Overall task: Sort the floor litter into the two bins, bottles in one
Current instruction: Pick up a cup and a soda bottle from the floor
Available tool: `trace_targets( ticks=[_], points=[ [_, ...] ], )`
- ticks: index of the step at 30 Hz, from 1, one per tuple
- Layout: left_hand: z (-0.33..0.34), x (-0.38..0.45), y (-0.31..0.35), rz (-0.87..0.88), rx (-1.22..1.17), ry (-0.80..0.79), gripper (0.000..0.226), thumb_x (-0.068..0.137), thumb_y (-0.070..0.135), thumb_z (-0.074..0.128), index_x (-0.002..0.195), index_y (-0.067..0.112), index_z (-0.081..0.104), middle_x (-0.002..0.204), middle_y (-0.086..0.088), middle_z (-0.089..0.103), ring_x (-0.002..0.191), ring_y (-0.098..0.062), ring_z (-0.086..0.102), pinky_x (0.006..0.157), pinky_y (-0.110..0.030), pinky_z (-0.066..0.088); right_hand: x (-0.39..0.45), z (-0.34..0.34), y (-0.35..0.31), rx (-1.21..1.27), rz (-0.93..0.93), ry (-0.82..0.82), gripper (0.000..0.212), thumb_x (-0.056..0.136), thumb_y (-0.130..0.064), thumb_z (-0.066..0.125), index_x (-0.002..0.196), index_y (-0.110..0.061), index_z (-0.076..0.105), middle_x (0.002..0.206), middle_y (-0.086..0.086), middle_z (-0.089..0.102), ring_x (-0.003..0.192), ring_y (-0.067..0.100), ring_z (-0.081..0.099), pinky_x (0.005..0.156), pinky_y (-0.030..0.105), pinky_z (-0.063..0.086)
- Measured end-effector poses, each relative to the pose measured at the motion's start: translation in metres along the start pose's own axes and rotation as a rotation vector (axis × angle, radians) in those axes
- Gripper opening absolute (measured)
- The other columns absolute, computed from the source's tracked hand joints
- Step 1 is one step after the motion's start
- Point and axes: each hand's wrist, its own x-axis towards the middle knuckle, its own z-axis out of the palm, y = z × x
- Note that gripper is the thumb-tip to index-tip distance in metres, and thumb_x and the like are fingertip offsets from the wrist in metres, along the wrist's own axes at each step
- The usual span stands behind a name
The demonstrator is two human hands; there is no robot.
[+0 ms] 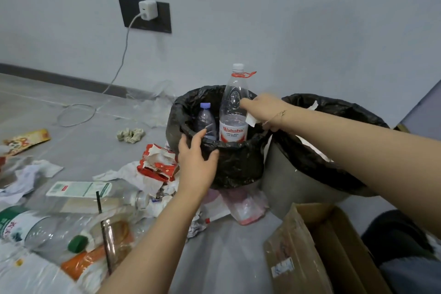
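Progress: we judged the sort as begun and far from finished; two bottles stood in the left bin (191, 126), most litter lay on the floor (214, 258).
Bottle bin: black-lined; held the large clear bottle (233, 112) upright, its neck well above the rim, and a small bottle with a lilac cap (206, 120) beside it.
Second bin: the right bin (334, 131), also black-lined, touching the first; we saw white paper scraps inside; its depth was hidden from us.
Left hand: the left hand (198, 162) gripped the near rim of the bottle bin, thumb curled over the liner, fingers on the edge.
Right hand: the right hand (263, 111) reached across between the bins with fingertips touching the large bottle; a white scrap (251, 120) showed under the palm; we could not tell whether it pinched the scrap or the bottle.
Left to do: bottles lying at lower left, one with a green cap (77, 243); a clear bottle with a white label (95, 196); a torn red-and-white wrapper (158, 164); a crumpled wad (130, 134); loose paper.
Writing: red "Wahaha" on the large bottle's label; smaller print below it unreadable; other labels too blurred.
Other: a cardboard box (317, 253) stood open at lower right; a charger (148, 9) sat in the wall socket.
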Motion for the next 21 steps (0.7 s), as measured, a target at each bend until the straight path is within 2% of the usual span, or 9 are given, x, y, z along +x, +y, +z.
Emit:
trace_targets(
  ticks=[2,4,8,11,13,15,17,19,21],
  points=[
    [-0.002,-0.005,0.004,0.051,0.057,0.085,0.05,0.091,0.023,0.06,0.138,0.025,0.044,0.158,-0.012,0.012,0.146,-0.027,0.012,0.117,-0.039,0.016,-0.015,-0.011,0.006,0.027,0.007,-0.021,0.023,0.09,-0.033,0.048,0.082,-0.012,0.051,0.058,0.004,0.041,0.047,0.017,0.039,0.041,0.016,0.03],
    [-0.002,-0.018,0.01,0.171,0.117,0.129,0.044,0.09,0.02,0.061,0.133,0.023,0.05,0.157,-0.008,0.016,0.143,-0.024,0.015,0.115,-0.038,0.018,-0.028,-0.023,0.02,-0.012,-0.042,0.024,0.019,0.088,-0.029,0.054,0.079,-0.013,0.054,0.053,0.0,0.041,0.045,0.016,0.039,0.036,0.014,0.028],
    [0.007,-0.05,0.013,0.299,0.135,0.082,0.038,0.085,0.014,0.065,0.122,0.021,0.059,0.147,-0.004,0.034,0.135,-0.024,0.029,0.109,-0.029,0.023,-0.047,-0.055,0.055,-0.125,-0.047,0.239,0.036,0.091,-0.042,0.052,0.08,-0.008,0.06,0.065,0.005,0.058,0.052,0.02,0.049,0.047,0.024,0.034],
    [0.017,-0.07,0.01,0.33,0.104,-0.076,0.033,0.084,0.013,0.066,0.116,0.022,0.062,0.137,0.002,0.046,0.13,-0.014,0.04,0.108,-0.026,0.031,-0.057,-0.073,0.083,-0.113,0.124,0.221,0.053,0.095,-0.05,0.04,0.09,0.0,0.057,0.075,0.013,0.057,0.052,0.024,0.049,0.049,0.025,0.035],
    [0.016,-0.081,0.007,0.321,0.06,-0.169,0.03,0.085,0.011,0.065,0.113,0.022,0.064,0.132,0.006,0.048,0.123,-0.005,0.044,0.103,-0.024,0.039,-0.063,-0.079,0.096,-0.077,0.222,0.143,0.06,0.095,-0.055,0.035,0.103,0.001,0.057,0.089,0.016,0.06,0.068,0.028,0.057,0.057,0.027,0.042],
    [0.009,-0.088,0.0,0.31,0.043,-0.216,0.028,0.085,0.009,0.065,0.11,0.021,0.066,0.126,0.009,0.049,0.118,-0.002,0.047,0.097,-0.017,0.037,-0.07,-0.079,0.098,-0.075,0.213,0.125,0.06,0.095,-0.051,0.039,0.109,0.004,0.058,0.086,0.014,0.057,0.067,0.024,0.052,0.059,0.027,0.04],
    [-0.002,-0.094,-0.012,0.256,0.024,-0.231,0.028,0.084,0.005,0.065,0.104,0.025,0.067,0.12,0.01,0.054,0.112,-0.003,0.05,0.095,-0.018,0.038,-0.078,-0.074,0.091,-0.101,0.082,0.171,0.043,0.093,-0.035,0.048,0.107,0.003,0.062,0.077,0.007,0.055,0.064,0.022,0.049,0.054,0.024,0.036],
    [-0.014,-0.1,-0.026,0.144,-0.02,-0.252,0.03,0.086,0.003,0.062,0.095,0.032,0.065,0.112,0.013,0.06,0.103,-0.006,0.057,0.091,-0.027,0.048,-0.084,-0.067,0.076,0.009,-0.051,0.183,0.026,0.09,-0.022,0.053,0.103,-0.005,0.069,0.087,0.006,0.067,0.079,0.021,0.06,0.061,0.024,0.043],
    [-0.029,-0.106,-0.038,0.011,-0.031,-0.294,0.028,0.088,0.004,0.06,0.092,0.031,0.065,0.106,0.012,0.064,0.098,-0.008,0.062,0.085,-0.031,0.053,-0.091,-0.052,0.056,0.203,-0.112,0.069,0.022,0.09,-0.016,0.055,0.102,-0.005,0.069,0.092,0.007,0.07,0.084,0.018,0.063,0.065,0.021,0.047]
  ],
)
